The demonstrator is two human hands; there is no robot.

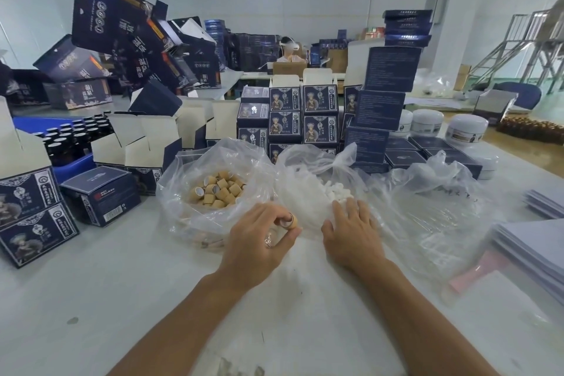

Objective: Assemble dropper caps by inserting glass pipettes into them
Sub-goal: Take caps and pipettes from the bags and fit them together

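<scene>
My left hand (262,238) pinches one tan ring-shaped dropper cap (290,221) between thumb and fingertips, just in front of an open clear bag (183,192) holding several more tan caps (218,189). My right hand (351,229) lies palm down with fingers spread on the edge of a second clear bag (305,180) that holds several small white bulbs (335,191). A third clear bag (433,217) lies flat to the right; thin clear tubes seem to lie inside it, but I cannot tell for sure.
Dark blue product boxes (302,113) are stacked behind the bags, with more (33,217) at the left. A blue crate of dark bottles (70,137) sits far left. White jars (465,128) and stacked grey sheets (537,247) are at the right. A person sits at the far table.
</scene>
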